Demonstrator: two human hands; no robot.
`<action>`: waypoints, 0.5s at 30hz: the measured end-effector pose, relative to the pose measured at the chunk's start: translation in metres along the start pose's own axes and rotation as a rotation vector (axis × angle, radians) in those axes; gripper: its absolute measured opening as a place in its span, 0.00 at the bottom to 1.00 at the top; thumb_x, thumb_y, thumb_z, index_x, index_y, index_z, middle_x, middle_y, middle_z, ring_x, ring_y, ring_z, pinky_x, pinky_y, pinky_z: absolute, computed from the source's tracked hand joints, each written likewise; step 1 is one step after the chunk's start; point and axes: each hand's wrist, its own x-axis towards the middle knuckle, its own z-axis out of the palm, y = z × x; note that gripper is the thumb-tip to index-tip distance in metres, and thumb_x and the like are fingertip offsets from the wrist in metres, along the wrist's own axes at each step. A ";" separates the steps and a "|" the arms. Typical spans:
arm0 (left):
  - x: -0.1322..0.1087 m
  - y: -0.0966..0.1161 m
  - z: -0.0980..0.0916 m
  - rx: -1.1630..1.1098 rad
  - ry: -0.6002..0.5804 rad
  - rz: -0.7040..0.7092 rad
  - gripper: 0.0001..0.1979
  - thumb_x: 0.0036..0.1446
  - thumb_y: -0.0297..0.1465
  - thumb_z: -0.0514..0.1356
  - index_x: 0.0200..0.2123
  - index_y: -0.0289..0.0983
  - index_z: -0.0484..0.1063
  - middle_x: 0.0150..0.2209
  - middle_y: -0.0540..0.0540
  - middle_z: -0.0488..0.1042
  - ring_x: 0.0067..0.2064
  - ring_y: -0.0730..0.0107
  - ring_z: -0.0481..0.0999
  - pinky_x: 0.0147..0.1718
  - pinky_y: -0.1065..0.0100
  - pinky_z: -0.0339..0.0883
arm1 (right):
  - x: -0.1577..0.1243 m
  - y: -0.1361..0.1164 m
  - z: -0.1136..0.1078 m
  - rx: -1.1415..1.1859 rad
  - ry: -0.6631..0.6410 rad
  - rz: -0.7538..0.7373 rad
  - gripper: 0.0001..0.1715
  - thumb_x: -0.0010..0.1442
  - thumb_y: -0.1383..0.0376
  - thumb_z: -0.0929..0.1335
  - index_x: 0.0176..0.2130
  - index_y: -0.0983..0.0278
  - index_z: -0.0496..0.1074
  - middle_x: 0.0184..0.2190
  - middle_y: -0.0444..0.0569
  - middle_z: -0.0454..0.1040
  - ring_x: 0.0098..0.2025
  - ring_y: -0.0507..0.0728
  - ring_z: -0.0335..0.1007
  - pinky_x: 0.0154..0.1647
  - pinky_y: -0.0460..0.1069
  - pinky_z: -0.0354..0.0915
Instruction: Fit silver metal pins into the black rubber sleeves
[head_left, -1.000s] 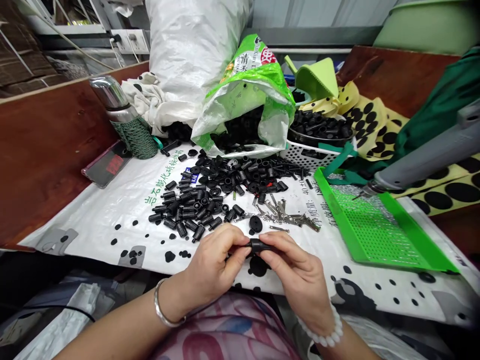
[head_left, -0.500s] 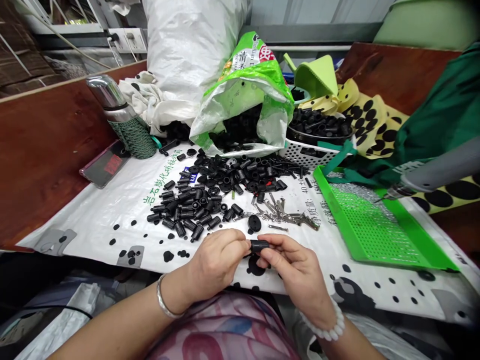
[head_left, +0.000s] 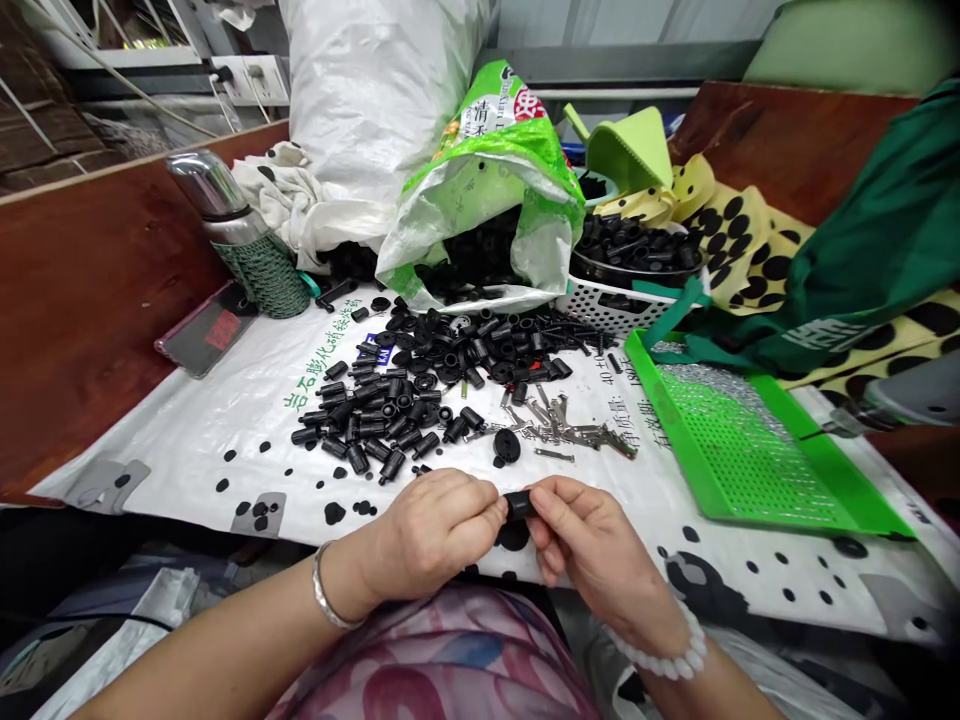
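Between my two hands, above the front of the white sheet (head_left: 217, 415), is a small black plastic cylinder (head_left: 518, 505). My left hand (head_left: 442, 520) pinches its left end, the fingers curled in. At the other end, my right hand (head_left: 574, 520) grips it between thumb and fingertips. Just beyond lies a round black disc (head_left: 507, 446). A heap of black cylindrical parts (head_left: 375, 415) spreads behind my left hand, and several thin metal strips (head_left: 570, 425) lie scattered past my right hand. Whatever my left fingertips cover is hidden.
At right, an electric driver (head_left: 892, 400) points its bit over a green perforated tray (head_left: 780, 440) holding small silvery pieces. A green-white bag (head_left: 487, 200) of black parts stands behind the heap, beside a white basket (head_left: 600, 305). A flask (head_left: 240, 235) and a phone (head_left: 206, 325) sit left.
My right hand has turned slightly and shifted its hold on the black cylinder, which sits a little lower. The driver has swung down and to the right.
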 end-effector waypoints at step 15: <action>-0.004 0.007 0.010 -0.434 0.072 -0.430 0.03 0.56 0.26 0.55 0.32 0.35 0.68 0.28 0.45 0.72 0.31 0.71 0.71 0.31 0.70 0.66 | -0.006 0.006 0.001 -0.365 0.086 -0.482 0.09 0.56 0.65 0.66 0.40 0.63 0.69 0.28 0.46 0.71 0.27 0.51 0.68 0.28 0.46 0.68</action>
